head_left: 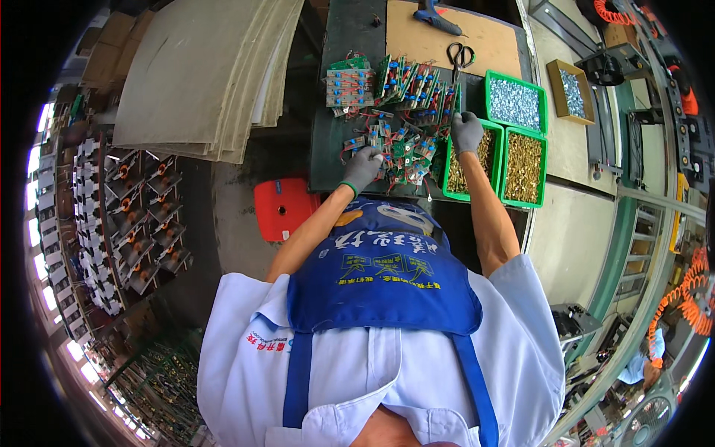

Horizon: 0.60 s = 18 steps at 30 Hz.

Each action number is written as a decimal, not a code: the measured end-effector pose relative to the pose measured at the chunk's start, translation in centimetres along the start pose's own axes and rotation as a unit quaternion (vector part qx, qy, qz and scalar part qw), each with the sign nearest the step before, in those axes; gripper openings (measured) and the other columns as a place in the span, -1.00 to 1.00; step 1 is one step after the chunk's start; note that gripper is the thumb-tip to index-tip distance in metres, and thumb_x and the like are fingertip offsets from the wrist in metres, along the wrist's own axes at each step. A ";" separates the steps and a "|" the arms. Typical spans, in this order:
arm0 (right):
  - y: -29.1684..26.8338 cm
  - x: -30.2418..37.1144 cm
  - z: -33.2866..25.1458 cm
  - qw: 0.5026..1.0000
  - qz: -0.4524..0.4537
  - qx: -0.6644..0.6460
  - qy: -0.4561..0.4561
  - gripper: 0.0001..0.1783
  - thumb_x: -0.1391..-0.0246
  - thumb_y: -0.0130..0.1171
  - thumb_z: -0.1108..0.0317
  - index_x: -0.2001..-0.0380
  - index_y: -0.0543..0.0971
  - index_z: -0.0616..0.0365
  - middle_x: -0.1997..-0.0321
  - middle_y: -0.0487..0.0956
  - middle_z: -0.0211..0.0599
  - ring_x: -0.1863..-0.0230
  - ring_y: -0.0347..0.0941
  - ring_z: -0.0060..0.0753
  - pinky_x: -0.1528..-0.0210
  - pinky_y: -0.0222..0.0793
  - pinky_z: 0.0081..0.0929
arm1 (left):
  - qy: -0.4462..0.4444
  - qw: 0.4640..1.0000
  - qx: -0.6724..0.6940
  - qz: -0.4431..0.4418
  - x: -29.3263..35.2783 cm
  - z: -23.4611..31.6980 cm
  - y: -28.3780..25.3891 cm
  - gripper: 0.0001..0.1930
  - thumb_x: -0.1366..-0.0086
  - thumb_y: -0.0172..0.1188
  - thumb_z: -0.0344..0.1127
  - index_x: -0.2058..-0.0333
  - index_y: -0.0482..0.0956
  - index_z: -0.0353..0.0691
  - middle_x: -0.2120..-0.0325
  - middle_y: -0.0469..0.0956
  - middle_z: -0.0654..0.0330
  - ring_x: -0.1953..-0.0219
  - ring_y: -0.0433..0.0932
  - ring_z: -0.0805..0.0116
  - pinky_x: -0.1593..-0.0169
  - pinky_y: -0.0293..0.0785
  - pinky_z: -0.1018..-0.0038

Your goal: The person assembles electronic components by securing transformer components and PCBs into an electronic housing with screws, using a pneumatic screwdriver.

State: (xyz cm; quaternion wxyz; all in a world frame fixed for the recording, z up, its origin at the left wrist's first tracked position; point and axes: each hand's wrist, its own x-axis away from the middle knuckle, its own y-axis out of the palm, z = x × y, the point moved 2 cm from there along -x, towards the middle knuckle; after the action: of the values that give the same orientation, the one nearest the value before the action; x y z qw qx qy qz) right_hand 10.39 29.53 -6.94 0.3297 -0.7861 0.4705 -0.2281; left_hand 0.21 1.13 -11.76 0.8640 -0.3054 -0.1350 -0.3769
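My left hand [363, 168], in a grey glove, is closed at the near left edge of a loose pile of small green circuit boards [408, 158] with red wires and blue parts. Its fingertips meet the boards, and what they pinch is too small to make out. My right hand [468, 132], also gloved, is curled closed over the far left part of a green bin of brass-coloured metal pieces [485, 153]. Whatever it holds is hidden by the fingers. Farther off, more boards stand in tight rows [417, 82] beside a flat stack of boards [350, 88].
Another green bin of brass-coloured pieces [524, 167] adjoins a green bin of silvery pieces [515, 103]. Black-handled scissors [461, 56] and a blue tool [438, 18] lie on or near a cardboard sheet [488, 45]. A red stool [283, 211] stands left of the bench.
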 end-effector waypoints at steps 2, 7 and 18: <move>-0.1 0.5 0.0 0.997 0.074 0.006 0.004 -0.69 -0.07 0.13 0.20 0.26 0.62 0.24 0.32 0.63 0.10 0.23 0.59 0.08 0.13 0.47 -0.17 | -0.009 1.000 0.005 -0.011 0.0 0.5 0.0 -0.69 -0.26 0.15 -0.15 0.11 0.60 -0.16 0.21 0.63 0.01 0.14 0.61 0.07 0.06 0.50 0.29; 0.5 1.4 -2.5 0.994 0.066 0.044 -0.078 -0.75 -0.07 0.15 0.22 0.35 0.56 0.20 0.35 0.59 0.06 0.26 0.53 0.16 0.17 0.43 -0.06 | 0.008 1.000 -0.011 -0.018 0.5 2.0 0.7 -0.71 -0.25 0.15 -0.19 0.12 0.60 -0.19 0.30 0.63 0.07 0.26 0.60 0.23 0.15 0.48 0.35; -5.3 -0.7 -2.7 0.989 0.133 0.007 -0.064 -0.73 -0.01 0.21 0.21 0.32 0.59 0.20 0.35 0.63 0.01 0.29 0.58 0.05 0.19 0.47 -0.19 | 0.082 0.996 -0.023 0.005 0.7 2.6 0.8 -0.69 -0.25 0.14 -0.22 0.09 0.59 -0.23 0.37 0.63 0.08 0.35 0.61 0.32 0.21 0.50 0.39</move>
State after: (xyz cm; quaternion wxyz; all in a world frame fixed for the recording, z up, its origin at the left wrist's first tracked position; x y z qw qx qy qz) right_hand 11.34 31.16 -1.27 0.3917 -0.7274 0.5472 -0.1346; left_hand 1.29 2.83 -9.76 0.8669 -0.2938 -0.0540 -0.3990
